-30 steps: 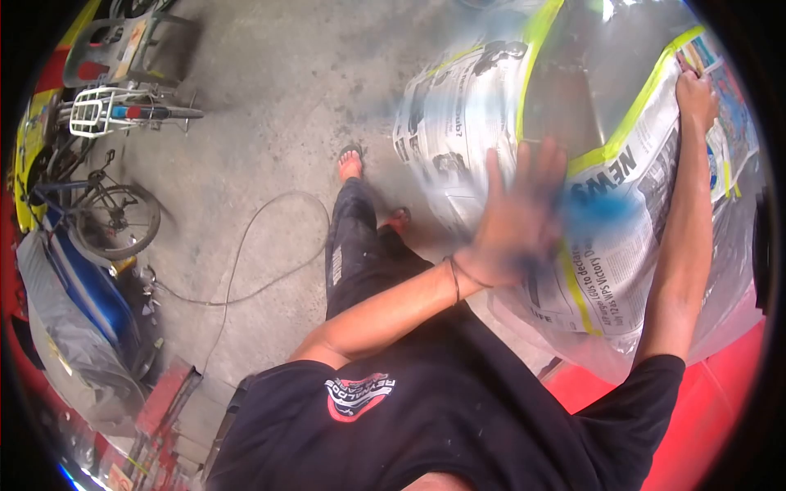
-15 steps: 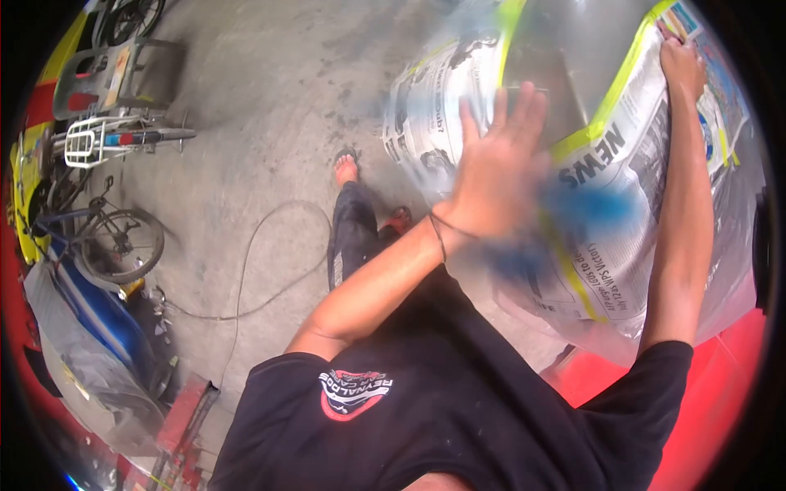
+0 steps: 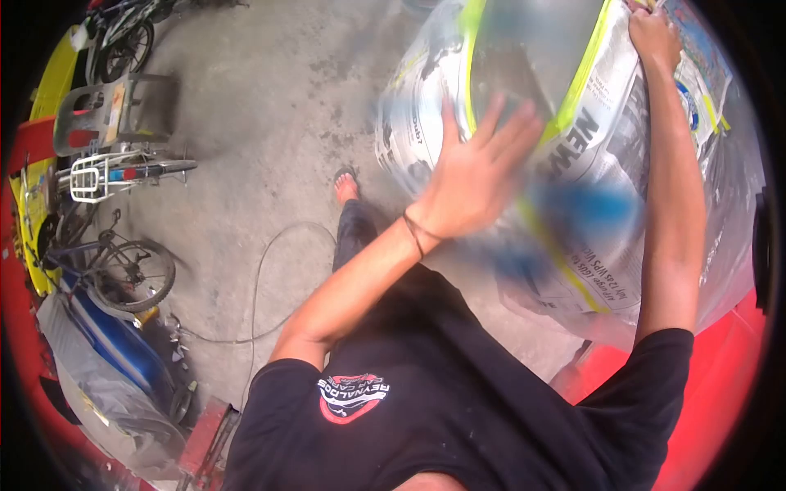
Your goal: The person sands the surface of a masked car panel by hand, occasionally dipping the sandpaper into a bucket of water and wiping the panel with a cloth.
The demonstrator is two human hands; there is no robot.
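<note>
My left hand (image 3: 483, 172), fingers spread, is over or against the glossy grey panel (image 3: 524, 61), near its lower edge. Yellow-green tape (image 3: 583, 69) borders this panel, with newspaper (image 3: 610, 135) and clear plastic sheeting (image 3: 725, 204) around it. At the newspaper's upper edge, beside the tape, is my right hand (image 3: 655, 37), its fingers bent and close together; what they pinch is too small to make out. Blue smears (image 3: 598, 209) blur part of the view below my left hand.
Bicycles (image 3: 135, 274) and a grey plastic chair (image 3: 115, 114) stand at the left. Lower left is a blue and grey covered object (image 3: 115, 335) beside a red metal piece (image 3: 209, 434). A thin cable (image 3: 258, 286) loops over the concrete floor. A red surface (image 3: 720, 385) lies lower right.
My left hand has shifted left and slightly down, still spread. My right hand has moved up and left in the view. The whole view has shifted a little, with the covered panel further left.
</note>
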